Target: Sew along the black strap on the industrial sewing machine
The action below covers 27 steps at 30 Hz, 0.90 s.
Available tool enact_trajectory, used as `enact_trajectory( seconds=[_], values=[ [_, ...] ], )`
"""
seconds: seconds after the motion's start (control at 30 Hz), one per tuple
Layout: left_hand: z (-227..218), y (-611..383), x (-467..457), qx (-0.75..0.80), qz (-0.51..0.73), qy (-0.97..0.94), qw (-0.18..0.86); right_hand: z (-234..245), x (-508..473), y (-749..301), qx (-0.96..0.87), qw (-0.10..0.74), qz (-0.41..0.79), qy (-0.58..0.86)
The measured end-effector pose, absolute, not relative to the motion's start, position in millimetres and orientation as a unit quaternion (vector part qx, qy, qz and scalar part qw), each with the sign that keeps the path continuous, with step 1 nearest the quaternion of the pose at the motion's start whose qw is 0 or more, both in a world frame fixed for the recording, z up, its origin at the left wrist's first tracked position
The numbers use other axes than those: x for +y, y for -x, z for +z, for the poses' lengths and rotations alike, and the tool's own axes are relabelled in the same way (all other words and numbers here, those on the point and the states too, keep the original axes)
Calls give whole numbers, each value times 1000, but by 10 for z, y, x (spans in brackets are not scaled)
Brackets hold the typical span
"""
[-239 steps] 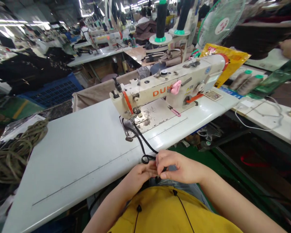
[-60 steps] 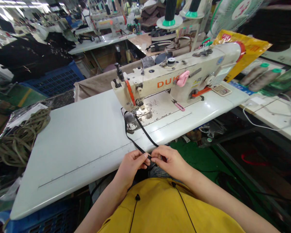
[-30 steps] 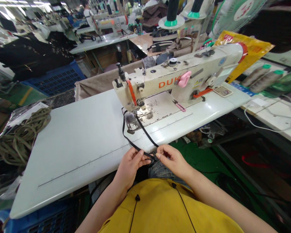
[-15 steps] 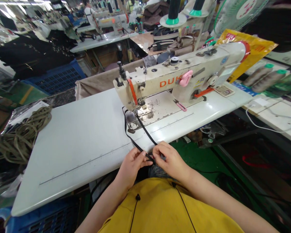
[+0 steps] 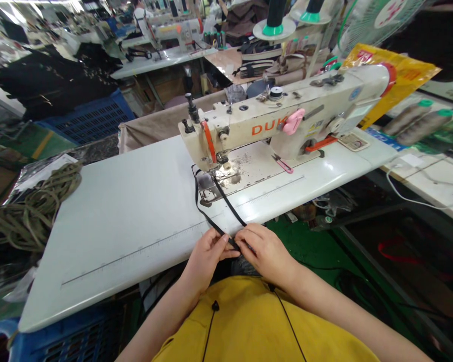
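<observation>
A narrow black strap (image 5: 229, 205) runs from under the needle area of the white sewing machine (image 5: 264, 128) down to the table's front edge. Another length of it loops out on the left side and comes back to my hands. My left hand (image 5: 210, 251) is closed in a pinch on the left length. Close beside it, my right hand (image 5: 262, 246) has its fingers closed on the strap where the two lengths meet. The fingertips of both hands nearly touch, and they hide the strap's end.
Pink-handled thread snips (image 5: 283, 163) lie on the machine bed. A coil of olive cord (image 5: 41, 206) rests at the table's left end. Blue crates (image 5: 86, 118) stand beyond and below the white table (image 5: 128, 201). Thread cones (image 5: 411, 123) stand at right.
My right hand's fingers have closed in further toward my left hand on the strap. The whole view has shifted slightly; my left hand stays pinched.
</observation>
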<state>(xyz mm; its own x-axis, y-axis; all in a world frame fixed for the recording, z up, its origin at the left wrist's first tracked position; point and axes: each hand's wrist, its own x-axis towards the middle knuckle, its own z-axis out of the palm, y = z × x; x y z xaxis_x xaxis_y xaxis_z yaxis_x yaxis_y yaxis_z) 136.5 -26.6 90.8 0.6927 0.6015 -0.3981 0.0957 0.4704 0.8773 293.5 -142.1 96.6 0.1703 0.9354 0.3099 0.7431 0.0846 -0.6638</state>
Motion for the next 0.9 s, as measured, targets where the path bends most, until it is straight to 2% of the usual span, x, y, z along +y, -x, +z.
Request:
enact_trajectory(
  seconds=[0.23, 0.47, 0.73, 0.9],
  values=[
    [972, -1368, -248, 361, 166, -489, 776, 930, -1413, -2992, -572, 428, 195, 672],
    [968, -1395, -260, 361, 139, -545, 744, 965, -1366, -2944, -617, 382, 202, 658],
    [991, -1364, -209, 389, 136, -593, 692, 881, -1355, -2939, -547, 457, 260, 651],
    [968, -1365, -209, 386, 140, -631, 658, 793, -1332, -2923, -492, 471, 327, 655]
  ],
)
